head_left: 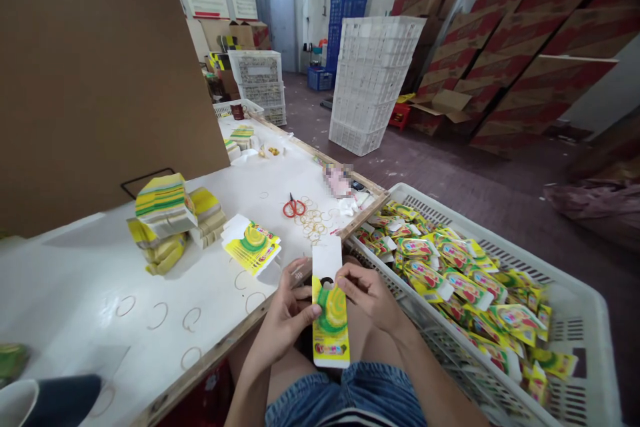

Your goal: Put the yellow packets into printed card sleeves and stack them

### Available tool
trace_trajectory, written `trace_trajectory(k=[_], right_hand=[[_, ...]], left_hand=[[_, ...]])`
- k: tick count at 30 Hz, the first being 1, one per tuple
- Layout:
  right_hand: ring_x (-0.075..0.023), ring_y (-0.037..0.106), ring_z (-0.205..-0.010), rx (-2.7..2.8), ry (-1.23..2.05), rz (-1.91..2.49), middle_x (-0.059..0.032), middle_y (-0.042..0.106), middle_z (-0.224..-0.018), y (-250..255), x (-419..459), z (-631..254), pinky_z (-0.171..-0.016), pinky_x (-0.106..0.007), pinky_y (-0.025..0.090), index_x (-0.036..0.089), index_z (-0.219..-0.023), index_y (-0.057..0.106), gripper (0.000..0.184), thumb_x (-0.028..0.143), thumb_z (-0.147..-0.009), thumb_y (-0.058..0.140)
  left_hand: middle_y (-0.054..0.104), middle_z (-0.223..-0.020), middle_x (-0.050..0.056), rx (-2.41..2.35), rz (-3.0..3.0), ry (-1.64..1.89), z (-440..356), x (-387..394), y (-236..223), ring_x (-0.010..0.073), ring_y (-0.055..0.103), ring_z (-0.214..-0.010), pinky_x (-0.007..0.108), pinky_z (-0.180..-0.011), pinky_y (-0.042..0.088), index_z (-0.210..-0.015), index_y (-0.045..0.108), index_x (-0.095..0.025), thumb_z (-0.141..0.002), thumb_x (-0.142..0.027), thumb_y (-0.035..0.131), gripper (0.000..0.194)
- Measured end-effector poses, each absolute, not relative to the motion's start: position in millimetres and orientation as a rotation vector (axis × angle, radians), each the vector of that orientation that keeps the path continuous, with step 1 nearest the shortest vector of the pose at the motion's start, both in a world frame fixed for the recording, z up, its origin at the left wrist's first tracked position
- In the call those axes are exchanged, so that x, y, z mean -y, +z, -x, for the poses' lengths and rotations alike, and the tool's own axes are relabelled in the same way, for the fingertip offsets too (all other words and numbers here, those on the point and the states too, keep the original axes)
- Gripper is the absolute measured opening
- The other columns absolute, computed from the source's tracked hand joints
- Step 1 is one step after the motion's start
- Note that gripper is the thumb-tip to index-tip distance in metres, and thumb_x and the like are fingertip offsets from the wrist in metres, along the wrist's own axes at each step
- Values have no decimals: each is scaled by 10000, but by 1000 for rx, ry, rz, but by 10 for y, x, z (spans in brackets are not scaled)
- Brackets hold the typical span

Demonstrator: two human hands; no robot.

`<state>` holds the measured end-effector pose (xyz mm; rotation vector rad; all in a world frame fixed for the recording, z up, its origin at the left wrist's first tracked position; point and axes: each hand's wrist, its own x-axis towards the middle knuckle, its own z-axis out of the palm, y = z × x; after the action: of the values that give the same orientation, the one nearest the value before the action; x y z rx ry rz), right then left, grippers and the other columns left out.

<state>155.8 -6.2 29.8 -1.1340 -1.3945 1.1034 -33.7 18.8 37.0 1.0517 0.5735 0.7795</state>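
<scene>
Above my lap is a flat yellow and green card box (331, 320) with a white flap standing up at its far end. My left hand (290, 310) grips its left edge, thumb on the front and fingers behind. My right hand (370, 293) pinches the box's right side near the flap, thumb and forefinger together. On the table, just left of my hands, lies a small pile of similar flat card boxes (254, 245). Red-handled scissors (295, 207) and a heap of rubber bands (314, 220) lie beyond.
Bundled card boxes (165, 203) are stacked on the white table (210, 310) at left, near a mug (55, 400). A white plastic basket (595, 320) full of small boxes stands at right. Stacked white crates (375, 80) and large cartons (530, 80) are farther back.
</scene>
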Motion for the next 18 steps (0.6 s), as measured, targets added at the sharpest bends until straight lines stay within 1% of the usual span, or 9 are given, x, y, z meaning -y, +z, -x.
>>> trace_trajectory(k=[2, 3, 5, 7, 8, 11, 14, 16, 18], right_hand=[[-145, 509, -647, 1424, 1016, 1148, -8, 545, -688, 274, 60, -1547, -601, -257, 407, 180, -735, 613, 320, 431, -916, 529], [-161, 544, -697, 1413, 987, 1147, -22, 580, -732, 258, 55, -1538, -643, -268, 434, 185, -769, 628, 294, 427, -911, 539], [-175, 589, -751, 1324, 970, 1135, -31, 633, -818, 232, 40, -1521, -691, -283, 471, 209, -960, 633, 230, 422, -893, 576], [-180, 617, -776, 1227, 946, 1135, -42, 668, -908, 228, 23, -1518, -719, -298, 494, 238, -1141, 580, 321, 431, -885, 592], [-191, 626, -816, 1217, 911, 1143, -57, 677, -956, 236, 18, -1524, -750, -313, 498, 240, -1163, 581, 342, 442, -887, 586], [-234, 618, -928, 1322, 829, 1174, -98, 684, -1003, 276, 18, -1558, -813, -346, 481, 205, -994, 697, 330, 468, -919, 512], [-199, 620, -778, 1406, 936, 1243, -56, 689, -858, 281, 35, -1572, -675, -292, 470, 202, -1030, 694, 275, 397, -890, 561], [-151, 581, -623, 1431, 1002, 1326, -3, 680, -769, 254, 39, -1562, -560, -243, 420, 218, -1124, 632, 307, 298, -828, 623], [-124, 536, -537, 1450, 1000, 1395, 29, 674, -723, 220, 33, -1546, -504, -221, 369, 227, -1124, 591, 340, 223, -786, 630]], left_hand=[[704, -1053, 110, -575, -1067, 736, 337, -191, 360, 254, 699, -923, 330, -748, 546, -1454, 215, -275, -778, -258, 726, 848], [708, -1049, 115, -575, -1081, 717, 333, -193, 349, 260, 699, -923, 334, -750, 548, -1462, 228, -266, -778, -262, 727, 846], [715, -1039, 117, -582, -1105, 718, 319, -198, 324, 259, 702, -913, 333, -751, 550, -1407, 349, -245, -782, -266, 722, 728], [718, -1033, 114, -610, -1117, 756, 304, -206, 302, 250, 702, -910, 323, -754, 548, -1292, 466, -226, -792, -265, 709, 558], [719, -1031, 113, -630, -1124, 776, 297, -210, 293, 246, 702, -909, 318, -755, 546, -1242, 495, -218, -798, -265, 701, 492], [715, -1045, 110, -727, -1175, 819, 284, -217, 271, 230, 706, -876, 300, -736, 543, -1185, 518, -206, -818, -269, 673, 403], [708, -1076, 105, -837, -1262, 842, 268, -209, 247, 215, 708, -841, 277, -703, 541, -1210, 516, -205, -824, -254, 653, 413], [698, -1111, 115, -836, -1279, 836, 253, -199, 237, 226, 699, -907, 289, -747, 543, -1234, 513, -201, -830, -242, 637, 425], [690, -1140, 128, -786, -1247, 815, 240, -191, 235, 242, 677, -993, 318, -819, 537, -1256, 502, -196, -841, -245, 622, 435]])
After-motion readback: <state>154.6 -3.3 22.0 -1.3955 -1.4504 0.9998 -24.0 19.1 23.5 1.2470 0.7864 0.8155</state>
